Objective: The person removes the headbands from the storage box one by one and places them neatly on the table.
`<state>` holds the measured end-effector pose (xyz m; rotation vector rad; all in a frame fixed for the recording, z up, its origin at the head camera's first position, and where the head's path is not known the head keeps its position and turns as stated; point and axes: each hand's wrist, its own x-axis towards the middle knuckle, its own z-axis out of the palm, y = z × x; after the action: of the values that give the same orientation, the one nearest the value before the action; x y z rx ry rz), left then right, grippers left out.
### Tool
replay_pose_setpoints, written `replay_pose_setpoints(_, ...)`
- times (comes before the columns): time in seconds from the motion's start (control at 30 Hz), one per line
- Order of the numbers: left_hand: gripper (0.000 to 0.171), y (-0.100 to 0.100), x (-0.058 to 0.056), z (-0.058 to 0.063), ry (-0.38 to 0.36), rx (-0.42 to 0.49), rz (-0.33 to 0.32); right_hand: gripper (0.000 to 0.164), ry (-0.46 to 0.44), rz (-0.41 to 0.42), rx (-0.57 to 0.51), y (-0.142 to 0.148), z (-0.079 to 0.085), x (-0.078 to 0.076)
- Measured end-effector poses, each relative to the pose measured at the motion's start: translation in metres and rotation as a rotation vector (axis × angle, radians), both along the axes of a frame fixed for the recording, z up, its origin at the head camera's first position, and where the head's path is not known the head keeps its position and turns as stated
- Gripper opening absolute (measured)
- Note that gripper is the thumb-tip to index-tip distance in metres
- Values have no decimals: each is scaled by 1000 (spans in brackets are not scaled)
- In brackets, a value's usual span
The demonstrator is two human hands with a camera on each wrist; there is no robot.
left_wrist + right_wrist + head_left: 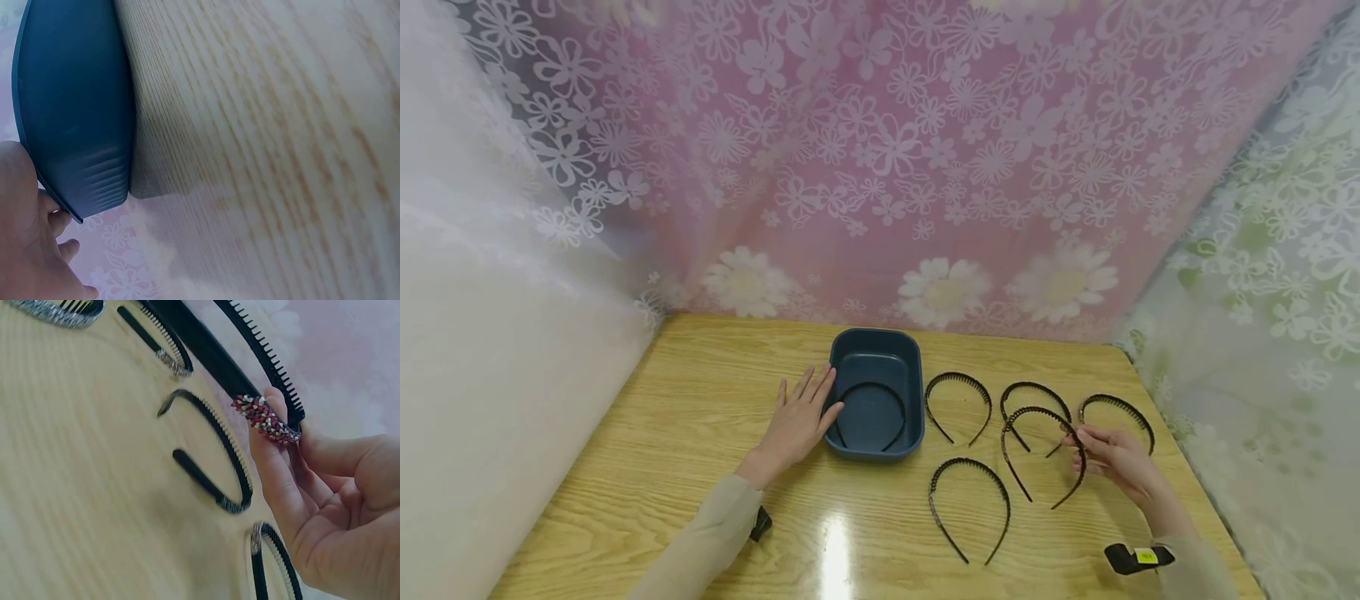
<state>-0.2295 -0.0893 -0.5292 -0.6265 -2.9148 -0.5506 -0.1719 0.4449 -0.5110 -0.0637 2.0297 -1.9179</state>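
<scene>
My right hand [1116, 462] pinches a black toothed headband [1037, 409] by one side between thumb and fingers, above the right part of the table. Red and white beads [259, 415] cover the pinched section in the right wrist view. My left hand [796, 425] rests with extended fingers on the left rim of a dark blue rectangular box [872, 367]. Inside that box lies one black headband [871, 385]. The left wrist view has the box's outer wall [75, 112] upright on the wood, with fingers [59, 222] at its rim.
Several more headbands lie right of the box: one beside it [958, 377], one partly behind the held one [1033, 386], one [1116, 400] by the right edge, one [970, 462] nearer me. Flowered curtains [865, 208] enclose the wooden table [700, 400].
</scene>
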Motion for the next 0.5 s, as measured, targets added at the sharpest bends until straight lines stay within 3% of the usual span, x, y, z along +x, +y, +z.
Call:
replay_pose_setpoints(0.13, 65, 0, -1, -2, 17, -4, 4, 26, -31, 28, -69, 9, -6, 9)
replay_pose_setpoints(0.5, 64, -1, 1, -1, 1, 19, -5, 33, -169, 69, -45, 24, -19, 29)
